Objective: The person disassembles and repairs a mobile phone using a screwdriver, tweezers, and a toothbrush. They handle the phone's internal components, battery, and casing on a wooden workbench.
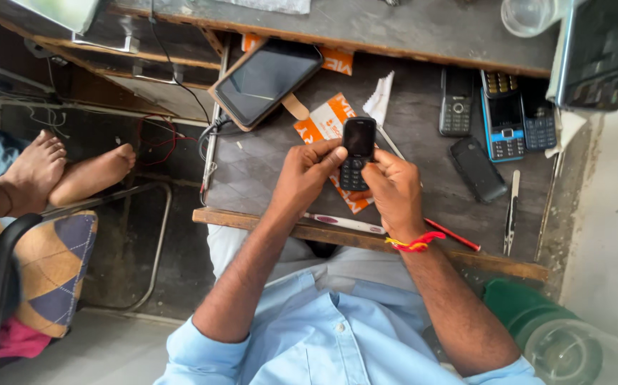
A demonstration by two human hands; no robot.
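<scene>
Fingers of the left hand [307, 175] wrap around one small black phone with push buttons [357, 153], and the thumb lies along its side. The right hand [394, 191] grips the same phone from the other side, with its thumb on the keys. So two hands hold one phone, just above the dark grey worktop [266, 171]. The right wrist wears one red and yellow thread band [416, 243].

Under the phone lies one orange and white paper packet [326, 125]. To the left rests one big tablet with a dark screen in a brown case [266, 82]. To the right I count five more phones: one black button phone [456, 101], one blue and black phone [505, 126], one dark blue phone [539, 122], part of one phone with gold keys [498, 83], and one black phone lying face down [478, 169].

Near the table's wooden edge lie one white toothbrush [344, 223], one thin red stick [453, 234] and one pair of metal tweezers [511, 212].

On the far left, another person's two bare feet [59, 171] rest beside a chair.
</scene>
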